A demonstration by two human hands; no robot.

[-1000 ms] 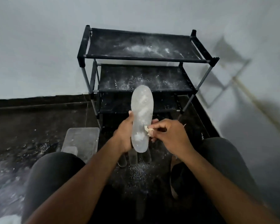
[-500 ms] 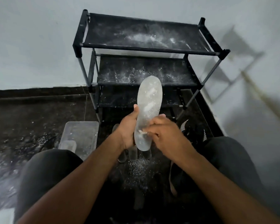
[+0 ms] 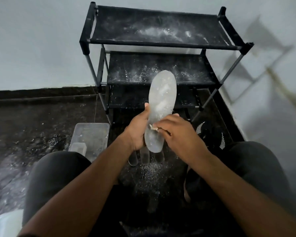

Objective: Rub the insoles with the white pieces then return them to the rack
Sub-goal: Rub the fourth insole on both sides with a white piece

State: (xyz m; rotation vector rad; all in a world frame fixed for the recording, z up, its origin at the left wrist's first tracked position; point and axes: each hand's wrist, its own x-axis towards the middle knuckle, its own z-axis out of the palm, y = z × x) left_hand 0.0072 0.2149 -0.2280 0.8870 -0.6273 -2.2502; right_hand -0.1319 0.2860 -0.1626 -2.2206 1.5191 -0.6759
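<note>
A pale translucent insole stands nearly upright in front of me, streaked with white powder. My left hand grips its lower half from the left, thumb along its edge. My right hand pinches a small white piece and presses it against the insole's lower middle. Behind stands the black rack with three dusty shelves. Several more insoles lie on the floor just below my hands, partly hidden.
A clear plastic container with a smaller box inside sits on the dark floor at left. A black shoe with white stripes lies at right by my knee. White powder is scattered over the floor and shelves. The wall is close behind.
The white piece has slid from the insole's right edge leftward across its lower middle. The insole has tilted slightly to the right. The view has moved closer to the rack.
</note>
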